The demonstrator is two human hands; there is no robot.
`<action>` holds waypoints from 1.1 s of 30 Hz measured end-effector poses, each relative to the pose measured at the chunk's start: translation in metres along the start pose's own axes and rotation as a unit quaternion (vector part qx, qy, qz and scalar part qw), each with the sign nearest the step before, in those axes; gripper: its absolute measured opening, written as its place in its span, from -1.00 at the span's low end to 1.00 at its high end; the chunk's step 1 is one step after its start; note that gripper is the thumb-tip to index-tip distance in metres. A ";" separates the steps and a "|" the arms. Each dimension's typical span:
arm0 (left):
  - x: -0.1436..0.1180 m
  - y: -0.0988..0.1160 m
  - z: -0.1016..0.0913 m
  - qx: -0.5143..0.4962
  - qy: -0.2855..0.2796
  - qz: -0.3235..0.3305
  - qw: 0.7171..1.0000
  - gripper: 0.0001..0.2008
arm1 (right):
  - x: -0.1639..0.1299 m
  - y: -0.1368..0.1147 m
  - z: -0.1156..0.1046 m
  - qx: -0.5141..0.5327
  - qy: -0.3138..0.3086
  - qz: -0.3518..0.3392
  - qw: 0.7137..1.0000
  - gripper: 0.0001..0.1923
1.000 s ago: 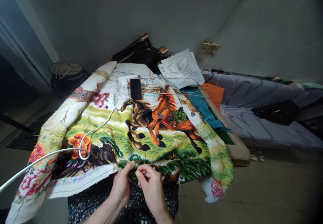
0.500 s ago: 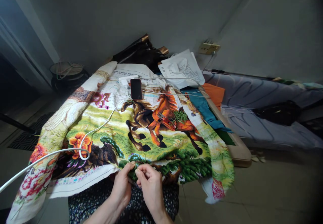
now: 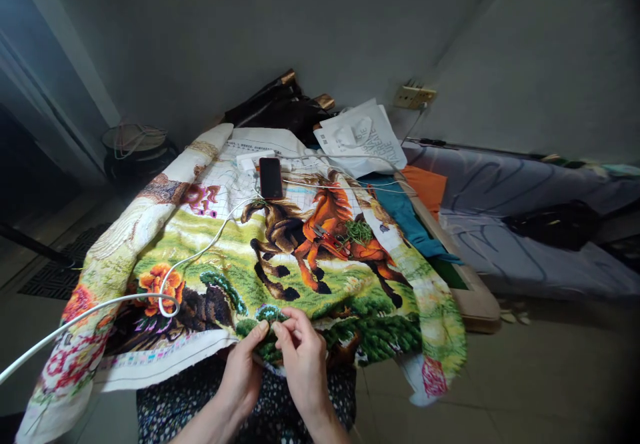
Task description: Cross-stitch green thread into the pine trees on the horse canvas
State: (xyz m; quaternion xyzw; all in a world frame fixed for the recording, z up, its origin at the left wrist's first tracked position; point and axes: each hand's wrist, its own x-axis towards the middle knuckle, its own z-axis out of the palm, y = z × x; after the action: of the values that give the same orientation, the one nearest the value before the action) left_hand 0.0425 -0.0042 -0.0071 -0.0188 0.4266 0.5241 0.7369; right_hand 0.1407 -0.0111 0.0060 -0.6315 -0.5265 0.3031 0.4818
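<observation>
A large cross-stitch cloth [image 3: 235,231] with horses, flowers and greenery spreads before me, its sides rolled. My left hand [image 3: 241,372] is closed on its near edge, thumb on top and fingers underneath. Close beside it, my right hand [image 3: 303,354] pinches thumb and fingers together over the dark green stitching. Whatever lies in that pinch is too small to make out. On the orange horse rest a tangle of green thread [image 3: 359,232] and a small red-handled tool [image 3: 334,241], perhaps scissors.
A phone [image 3: 271,179] and a white charger [image 3: 247,162] lie on the cloth's far part. One white cable [image 3: 215,239] loops across the left side. Behind are a white paper bag [image 3: 357,141] and black bags [image 3: 273,104]; a wall socket [image 3: 414,96] is at right.
My right hand has moved slightly up, its fingers now higher over the cloth. The left hand keeps its hold on the edge, nearly unmoved.
</observation>
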 end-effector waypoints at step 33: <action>-0.001 -0.001 -0.001 -0.004 0.014 0.000 1.000 -0.74 | 0.031 -0.018 -0.026 -0.057 -0.116 -0.111 0.985 -0.92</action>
State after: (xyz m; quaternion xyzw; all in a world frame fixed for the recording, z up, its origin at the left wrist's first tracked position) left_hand 0.0428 -0.0056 -0.0075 -0.0293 0.4347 0.5254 0.7308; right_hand 0.1655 0.0106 0.0359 -0.5559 -0.6623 0.2885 0.4112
